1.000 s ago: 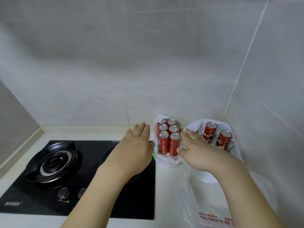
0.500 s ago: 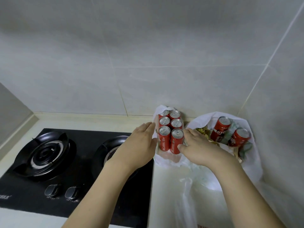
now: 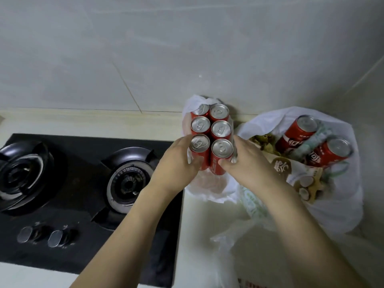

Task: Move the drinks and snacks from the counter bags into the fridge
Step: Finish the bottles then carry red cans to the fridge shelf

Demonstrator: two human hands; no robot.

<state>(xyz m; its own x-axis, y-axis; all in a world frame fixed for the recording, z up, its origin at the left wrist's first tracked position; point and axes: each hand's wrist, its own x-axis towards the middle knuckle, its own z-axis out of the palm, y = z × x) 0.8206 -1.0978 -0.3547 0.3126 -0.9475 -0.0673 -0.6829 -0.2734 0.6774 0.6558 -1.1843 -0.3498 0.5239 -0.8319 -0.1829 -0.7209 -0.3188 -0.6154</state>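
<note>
Counter (image 3: 199, 235), six-pack of cans (image 3: 211, 138) btwn both grips, L (image 3: 176, 169) & R (image 3: 247, 165) touching sides

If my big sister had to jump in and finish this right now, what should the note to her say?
Left hand: pressed on the left side of the six-pack of cans.
Right hand: pressed on its right side. Both grip it together.
The pack stands in a small white bag by the stove.
The big bag to the right holds two loose cans and snack packets.
Done: nothing I can see in the fridge; it is out of view.
Left: carry the pack over, then the loose cans and snacks.
</note>
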